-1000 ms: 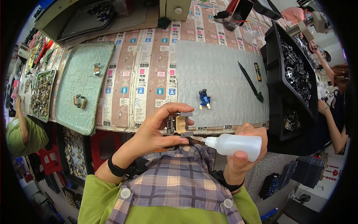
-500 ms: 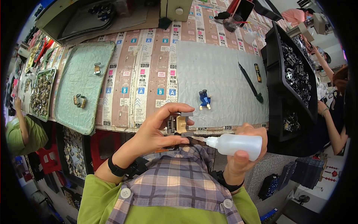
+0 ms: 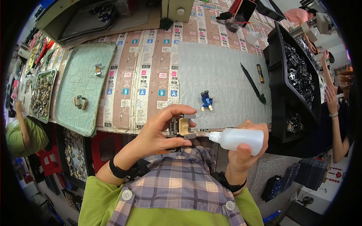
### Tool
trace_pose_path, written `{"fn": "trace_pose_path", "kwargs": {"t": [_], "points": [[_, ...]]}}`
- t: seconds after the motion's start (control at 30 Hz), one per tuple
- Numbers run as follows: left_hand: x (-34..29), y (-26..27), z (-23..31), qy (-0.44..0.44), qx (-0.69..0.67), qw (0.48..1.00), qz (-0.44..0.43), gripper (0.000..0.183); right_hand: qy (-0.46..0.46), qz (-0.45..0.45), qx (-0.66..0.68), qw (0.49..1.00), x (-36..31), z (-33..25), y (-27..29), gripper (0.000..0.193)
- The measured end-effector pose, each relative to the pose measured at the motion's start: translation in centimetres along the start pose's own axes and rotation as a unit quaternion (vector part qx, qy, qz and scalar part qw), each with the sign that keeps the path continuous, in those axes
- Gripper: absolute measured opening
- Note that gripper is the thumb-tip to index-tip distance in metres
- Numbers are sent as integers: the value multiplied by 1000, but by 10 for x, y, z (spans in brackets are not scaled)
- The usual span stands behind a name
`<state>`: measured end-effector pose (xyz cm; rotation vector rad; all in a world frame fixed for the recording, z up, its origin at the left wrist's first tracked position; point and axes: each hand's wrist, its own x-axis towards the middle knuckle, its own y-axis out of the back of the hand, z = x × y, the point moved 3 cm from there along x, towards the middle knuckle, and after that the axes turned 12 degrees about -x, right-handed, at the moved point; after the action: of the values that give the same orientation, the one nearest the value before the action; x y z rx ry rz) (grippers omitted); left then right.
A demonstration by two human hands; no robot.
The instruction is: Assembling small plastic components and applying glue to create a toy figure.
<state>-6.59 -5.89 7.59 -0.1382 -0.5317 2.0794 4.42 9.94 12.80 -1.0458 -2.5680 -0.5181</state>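
Observation:
In my left hand (image 3: 160, 130) is a small U-shaped part (image 3: 184, 127), tan inside with grey ends, pinched between thumb and fingers. A small grey metal piece sits on its left side, partly hidden by the hand. My right hand (image 3: 247, 147) is wrapped round a white squeeze bottle (image 3: 241, 140) that lies nearly level. Its narrow nozzle points left at the part, and a thin tip seems to end a little short of the lower grey end. Beyond my hands, a small blue figure (image 3: 206, 101) lies on a grey cloth (image 3: 226, 75).
Left stands a pale green tray (image 3: 81, 60) with a few similar parts, beside a smaller tray (image 3: 43, 94) full of tan pieces. A black bin (image 3: 277, 56) of dark metal parts stands right. On the cloth lie a black tool (image 3: 252, 81) and a small tube (image 3: 260, 73). Co-workers sit on both sides.
The bottle has swung slightly, its nozzle rising and drawing back from the part's lower grey end. The part has turned a little in my left hand. A co-worker's hands at right have risen.

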Motion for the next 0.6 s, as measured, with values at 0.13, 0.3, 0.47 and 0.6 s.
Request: {"fn": "trace_pose_path", "kwargs": {"t": [0.13,0.3,0.47,0.6], "points": [[0,0,1,-3,-1,1000,-1,60,8,-7,-18,1000,0,4,-3,47],[0,-1,1,11,-4,1000,-2,60,14,-12,-20,1000,1,6,-4,46],[1,-2,1,6,-2,1000,-6,60,36,-23,-19,999,2,4,-5,43],[0,-2,2,1,4,1000,-5,60,33,-31,-19,999,2,5,-5,43]]}}
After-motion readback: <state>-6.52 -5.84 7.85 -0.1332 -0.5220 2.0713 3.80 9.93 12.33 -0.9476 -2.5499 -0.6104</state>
